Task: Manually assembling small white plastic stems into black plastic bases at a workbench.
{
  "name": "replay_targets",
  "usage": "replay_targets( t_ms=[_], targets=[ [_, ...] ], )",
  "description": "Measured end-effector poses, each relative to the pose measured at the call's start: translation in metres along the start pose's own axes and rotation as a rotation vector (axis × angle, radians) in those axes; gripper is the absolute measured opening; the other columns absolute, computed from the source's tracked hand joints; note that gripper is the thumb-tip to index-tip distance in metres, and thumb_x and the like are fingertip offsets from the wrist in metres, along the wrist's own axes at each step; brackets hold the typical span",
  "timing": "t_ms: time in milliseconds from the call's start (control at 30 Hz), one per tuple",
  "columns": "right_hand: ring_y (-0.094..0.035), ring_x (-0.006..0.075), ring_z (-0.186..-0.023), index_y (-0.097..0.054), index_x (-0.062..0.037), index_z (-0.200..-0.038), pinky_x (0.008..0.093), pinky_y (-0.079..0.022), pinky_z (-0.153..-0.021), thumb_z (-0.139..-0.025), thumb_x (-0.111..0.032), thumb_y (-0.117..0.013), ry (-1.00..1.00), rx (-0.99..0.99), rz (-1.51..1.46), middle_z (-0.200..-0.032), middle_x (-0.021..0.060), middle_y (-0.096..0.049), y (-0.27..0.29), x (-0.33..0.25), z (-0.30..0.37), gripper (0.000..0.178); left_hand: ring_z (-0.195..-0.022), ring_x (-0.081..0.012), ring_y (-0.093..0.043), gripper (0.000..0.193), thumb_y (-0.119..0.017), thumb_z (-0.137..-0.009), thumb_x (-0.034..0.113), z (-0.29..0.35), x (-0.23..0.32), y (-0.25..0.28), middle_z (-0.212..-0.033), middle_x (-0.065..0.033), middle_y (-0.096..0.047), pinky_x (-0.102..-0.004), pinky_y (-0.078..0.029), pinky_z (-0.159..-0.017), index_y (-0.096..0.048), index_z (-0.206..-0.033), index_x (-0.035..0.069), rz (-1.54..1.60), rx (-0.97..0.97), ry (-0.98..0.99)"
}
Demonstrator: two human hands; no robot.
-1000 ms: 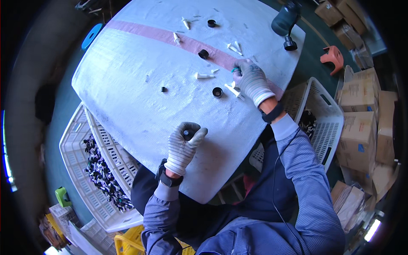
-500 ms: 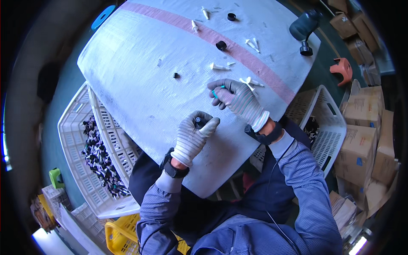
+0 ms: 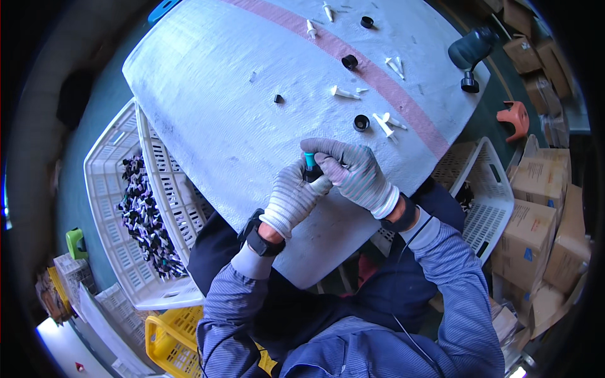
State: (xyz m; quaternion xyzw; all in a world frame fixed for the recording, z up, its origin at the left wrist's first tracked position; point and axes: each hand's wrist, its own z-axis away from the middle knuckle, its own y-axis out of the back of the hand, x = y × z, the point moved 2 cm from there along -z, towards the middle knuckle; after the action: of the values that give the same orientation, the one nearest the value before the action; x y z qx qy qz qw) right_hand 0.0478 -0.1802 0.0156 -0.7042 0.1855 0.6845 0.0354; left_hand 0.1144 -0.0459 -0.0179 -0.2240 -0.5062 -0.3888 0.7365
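Observation:
My gloved left hand (image 3: 290, 203) is closed around a small black cylindrical part (image 3: 312, 174), over the near half of the cloth-covered table (image 3: 208, 94). Against it from the right comes my gloved right hand (image 3: 359, 179), fingers pinching a small teal cylindrical piece (image 3: 309, 159). The teal piece sits right above the black part; whether one is inside the other is hidden by the fingers. Beyond my hands lie a black ring-shaped cap (image 3: 361, 123), white tapered nozzles (image 3: 384, 126) and a small black piece (image 3: 278, 99).
More black caps (image 3: 350, 62) and white nozzles (image 3: 345, 92) lie farther back. A dark bottle (image 3: 469, 50) stands at the far right corner. White crates (image 3: 113, 208) flank the table, the left one full of small black-and-white parts. Cardboard boxes (image 3: 526, 217) are stacked at right.
My right hand has moved left and down, bringing the teal piece to the black part in my left hand. The black ring-shaped cap near the nozzles has come into sight.

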Motion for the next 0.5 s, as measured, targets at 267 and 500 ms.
replay_targets(
  t_ms=[267,500],
  targets=[
    [-0.068,0.03,-0.089,-0.068,-0.0033,-0.117,0.0353,-0.053,-0.081,-0.087,-0.006,-0.061,0.275,0.012,0.321,-0.101,0.0163,-0.071,-0.0002,-0.0017,0.006,0.031,-0.07,-0.0048,-0.052,0.035,-0.076,-0.083,0.032,-0.0001,0.002,0.0021,-0.077,0.0018,-0.061,-0.0246,-0.046,-0.063,-0.063,-0.093,0.001,-0.036,0.007,0.046],
    [-0.066,0.0315,-0.091,-0.065,-0.005,-0.117,0.0394,-0.052,-0.083,-0.079,-0.006,-0.064,0.42,-0.003,0.448,-0.102,0.0137,-0.069,-0.0052,0.005,0.0103,0.039,-0.066,-0.0106,-0.058,0.036,-0.072,-0.082,0.031,0.0009,0.002,0.0023,-0.072,-0.0056,-0.064,-0.0301,-0.05,-0.063,-0.062,-0.092,-0.002,-0.096,-0.004,0.006]
  ],
)
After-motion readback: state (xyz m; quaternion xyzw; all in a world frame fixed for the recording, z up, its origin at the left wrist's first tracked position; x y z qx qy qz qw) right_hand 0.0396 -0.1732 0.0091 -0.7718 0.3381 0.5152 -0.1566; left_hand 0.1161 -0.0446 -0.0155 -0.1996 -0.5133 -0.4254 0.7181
